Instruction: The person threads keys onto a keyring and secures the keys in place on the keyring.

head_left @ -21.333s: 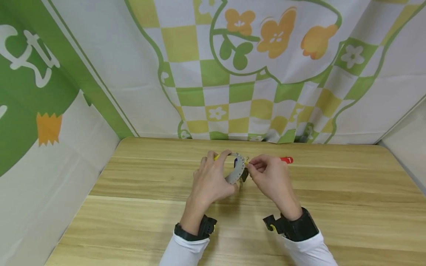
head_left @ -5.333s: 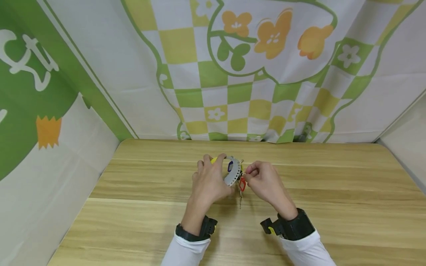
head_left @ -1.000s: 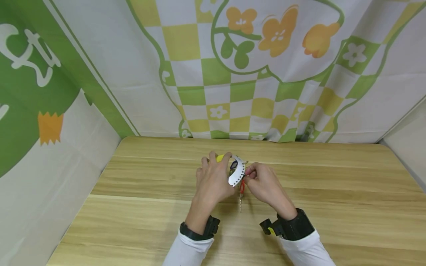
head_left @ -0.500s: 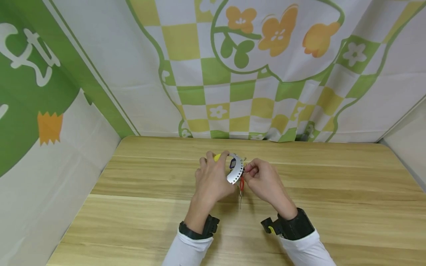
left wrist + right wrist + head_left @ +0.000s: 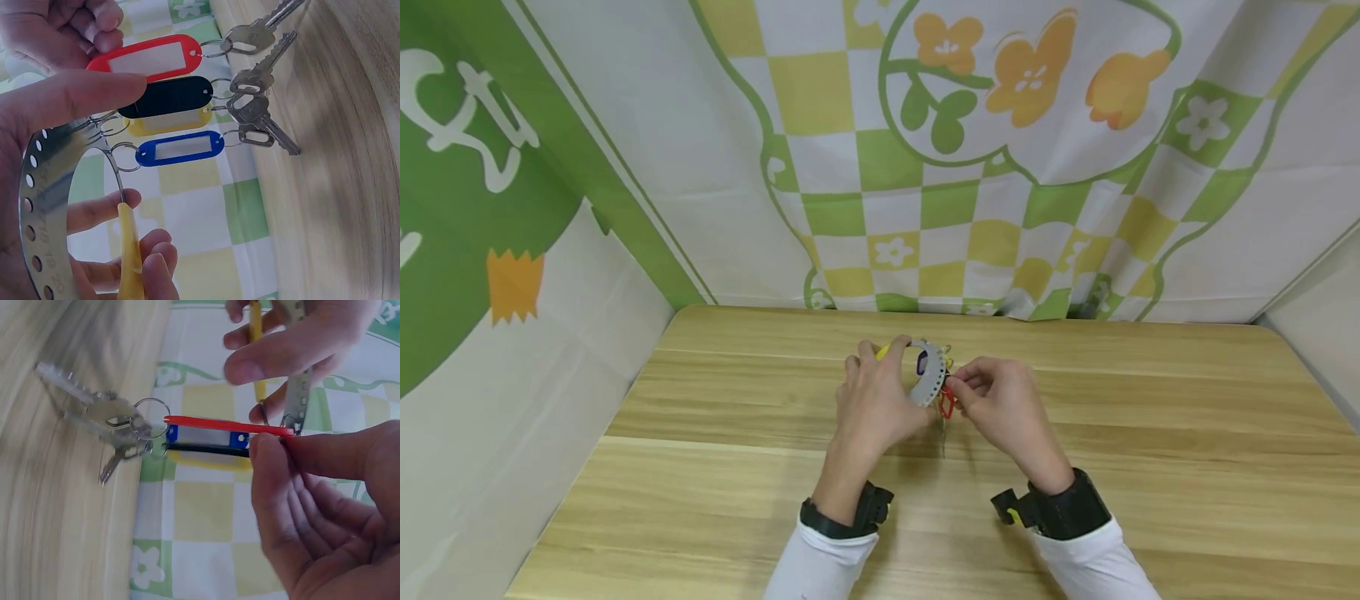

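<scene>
My left hand [image 5: 872, 408] grips a large key-holder ring, a curved grey metal plate [image 5: 47, 219] with a row of holes and a yellow handle [image 5: 129, 253]. Blue [image 5: 214, 145], yellow [image 5: 147, 127] and black [image 5: 187, 95] key tags hang close together at its edge, each with a small ring. Thumb and forefinger of my right hand [image 5: 1007, 408] pinch the end of a red key tag [image 5: 184, 55] right beside the perforated plate. Metal keys [image 5: 250, 39] dangle from the tags' far ends, close over the table. The pinched end is partly hidden by my fingertips.
A wood-grain table [image 5: 715, 483] lies under both hands. Behind it hangs a checked curtain [image 5: 955, 208] with flower prints, and a green and white cloth [image 5: 467, 200] covers the left side.
Much earlier the red tag lay on the table, right of my hands, while I pinched a yellow one. Lately it hangs at the plate; both hands have shifted and the plate has tilted slightly.
</scene>
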{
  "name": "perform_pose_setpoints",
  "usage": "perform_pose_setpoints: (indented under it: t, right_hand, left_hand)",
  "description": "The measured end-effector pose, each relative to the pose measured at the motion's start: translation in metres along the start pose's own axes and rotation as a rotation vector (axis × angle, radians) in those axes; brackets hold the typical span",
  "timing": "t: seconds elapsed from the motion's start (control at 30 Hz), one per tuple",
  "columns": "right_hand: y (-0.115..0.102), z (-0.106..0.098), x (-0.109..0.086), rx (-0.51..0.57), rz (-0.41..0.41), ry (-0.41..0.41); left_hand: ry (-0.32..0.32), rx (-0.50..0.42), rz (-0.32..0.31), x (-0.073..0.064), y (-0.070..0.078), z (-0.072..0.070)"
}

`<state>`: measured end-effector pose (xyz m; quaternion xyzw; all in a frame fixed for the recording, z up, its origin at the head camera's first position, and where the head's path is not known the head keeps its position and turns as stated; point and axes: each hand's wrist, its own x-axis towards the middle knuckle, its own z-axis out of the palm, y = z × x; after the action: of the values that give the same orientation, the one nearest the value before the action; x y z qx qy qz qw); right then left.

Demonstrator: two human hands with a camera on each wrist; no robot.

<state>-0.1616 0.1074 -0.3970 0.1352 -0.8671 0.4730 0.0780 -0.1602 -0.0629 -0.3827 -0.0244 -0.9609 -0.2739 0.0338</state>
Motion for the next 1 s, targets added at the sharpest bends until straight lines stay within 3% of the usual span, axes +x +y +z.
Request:
perform_pose_setpoints:
  t: [0.33, 0.43, 0.5, 0.67, 0.77, 0.87, 1.0]
  right_hand:
    - [0.0031, 0.0033, -0.0002, -0.283, -0.309, 0.157]
    - [0.004, 0.0044, -0.0004, -0.309, -0.367, 0.172]
    - [0.0041, 0.0049, -0.0008, -0.266, -0.32, 0.155]
    - [0.0007, 0.005, -0.001, -0.001, 0.005, 0.072]
    - [-0.0017, 0.0041, -0.0006, 0.123, 0.124, 0.058]
    - [-0.0018, 0.0036, -0.0006, 0.119, 0.11, 0.071]
    - [0.0009, 0.0034, -0.0013, -0.008, -0.016, 0.112]
  left_hand:
    - [-0.03, -0.009, 0.001, -0.0008, 0.0015, 0.0004]
    - [-0.027, -0.015, -0.008, -0.0006, 0.002, 0.0003]
    - [-0.017, -0.019, -0.013, -0.0003, 0.0024, 0.0002]
    - [0.01, -0.014, -0.02, 0.0003, 0.003, 0.0015]
    - [0.018, -0.008, -0.02, 0.0004, 0.0033, 0.0023]
    - [0.021, -0.01, -0.02, 0.0004, 0.0037, 0.0027]
    - [0.01, -0.021, -0.02, -0.0002, 0.004, 0.0033]
